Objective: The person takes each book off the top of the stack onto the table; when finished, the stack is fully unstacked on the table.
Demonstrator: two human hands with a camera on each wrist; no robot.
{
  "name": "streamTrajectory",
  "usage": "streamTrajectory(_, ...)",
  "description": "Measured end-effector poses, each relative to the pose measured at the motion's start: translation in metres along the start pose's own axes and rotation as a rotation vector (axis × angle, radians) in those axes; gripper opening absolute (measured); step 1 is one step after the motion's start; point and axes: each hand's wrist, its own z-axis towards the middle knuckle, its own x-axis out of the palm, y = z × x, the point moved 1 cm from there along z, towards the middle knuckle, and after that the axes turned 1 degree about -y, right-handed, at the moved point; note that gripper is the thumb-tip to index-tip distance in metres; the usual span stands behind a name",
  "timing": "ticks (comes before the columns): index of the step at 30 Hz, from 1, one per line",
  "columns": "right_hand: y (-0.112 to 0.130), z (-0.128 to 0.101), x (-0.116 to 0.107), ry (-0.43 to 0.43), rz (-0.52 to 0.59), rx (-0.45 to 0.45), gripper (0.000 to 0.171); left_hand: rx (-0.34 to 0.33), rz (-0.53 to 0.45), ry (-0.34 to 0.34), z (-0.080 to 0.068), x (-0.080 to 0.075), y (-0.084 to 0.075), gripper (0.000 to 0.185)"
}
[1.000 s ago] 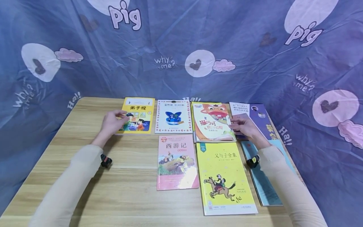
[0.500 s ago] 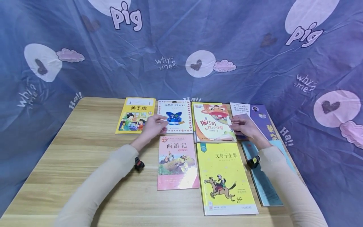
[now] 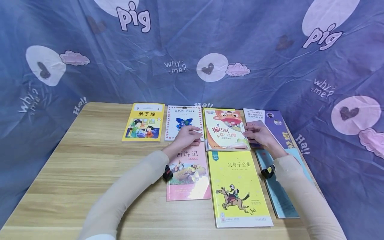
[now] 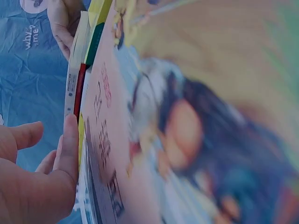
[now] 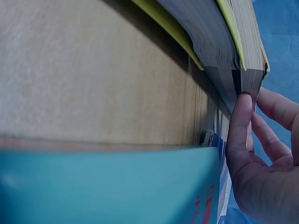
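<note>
Both hands frame a small stack of books in the head view. Left hand (image 3: 188, 136) lies with loosely bent fingers over the lower right corner of the white butterfly book (image 3: 183, 122), its fingertips just beside the left edge of the stack topped by the orange cat book (image 3: 225, 129); whether it has hold of anything I cannot tell. Right hand (image 3: 260, 134) rests at that stack's right edge, thumb against the side, lying partly over the purple book (image 3: 276, 125). The stack sits in the far row of the counter (image 3: 99, 160), with the pink book (image 3: 187, 176) and the large yellow book (image 3: 238, 188) nearer the person, and a smaller yellow book (image 3: 144, 121) at far left.

Left wrist view shows the left hand (image 4: 35, 179) with one straight finger touching the stack's edge, the pink cover blurred alongside.

Right wrist view shows the right hand (image 5: 261, 154) with its thumb pressed up against the page block of the stack (image 5: 233, 42), fingers relaxed behind, a teal book (image 5: 107, 186) close below.
</note>
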Motion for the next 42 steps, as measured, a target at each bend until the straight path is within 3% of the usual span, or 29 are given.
streamTrajectory(7, -0.003, 0.003, -0.001, 0.002, 0.011, 0.009, 0.068, -0.046, -0.015, 0.041, 0.008, 0.019, -0.004, 0.047)
streamTrajectory(12, -0.003, 0.003, -0.001, 0.006, 0.025, 0.003, 0.068, -0.061, -0.016, 0.027, 0.011, 0.027, -0.003, 0.048)
streamTrajectory(18, -0.003, 0.0, -0.001, -0.012, 0.008, 0.003, 0.066, -0.076, -0.09, 0.012, 0.012, 0.034, -0.004, 0.055)
streamTrajectory(24, 0.0, -0.001, 0.001, -0.03, -0.02, -0.005, 0.063, -0.087, -0.142, 0.052, 0.009, 0.039, -0.006, 0.065)
streamTrajectory(29, 0.001, 0.0, 0.003, -0.022, 0.008, -0.004, 0.065, -0.079, -0.181, 0.077, 0.009, 0.038, -0.004, 0.064)
streamTrajectory(34, 0.002, 0.001, 0.006, -0.003, 0.059, -0.015, 0.063, -0.049, -0.21, 0.06, 0.007, 0.031, -0.004, 0.065)
streamTrajectory(42, -0.001, 0.002, 0.007, 0.011, 0.095, -0.047, 0.06, -0.006, -0.182, 0.057, -0.003, 0.004, -0.007, 0.067)
